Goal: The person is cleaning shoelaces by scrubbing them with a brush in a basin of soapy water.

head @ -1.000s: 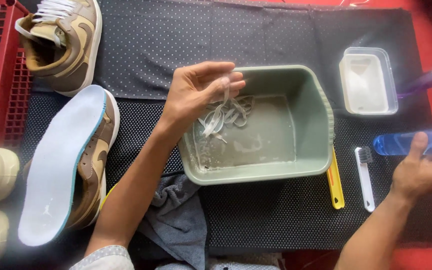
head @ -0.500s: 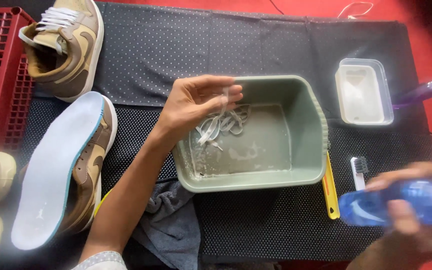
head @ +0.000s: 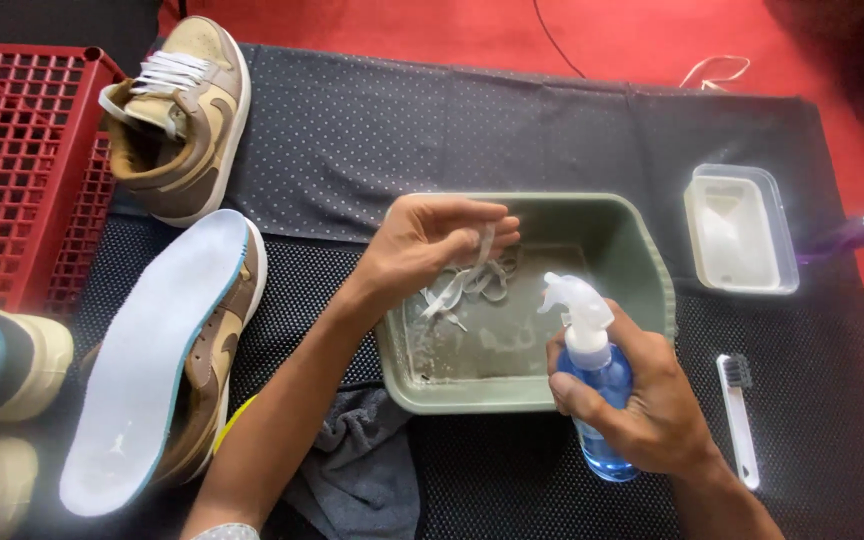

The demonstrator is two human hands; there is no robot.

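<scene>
Two hands are working over the green tub (head: 642, 250). The right hand (head: 642, 400) is wrapping its fingers around an upright blue spray bottle (head: 592, 390), nozzle pointing left. The left hand (head: 432, 245) is pinching white laces (head: 467, 285) hanging down into the tub.

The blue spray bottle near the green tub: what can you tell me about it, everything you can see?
The spray bottle is clear blue plastic holding blue liquid, topped by a white trigger head whose nozzle points left toward the white shoelaces. It is held roughly upright, tilted slightly, over the near right corner of the green tub. The right hand wraps round its body; the bottom pokes out below the fingers.
</scene>
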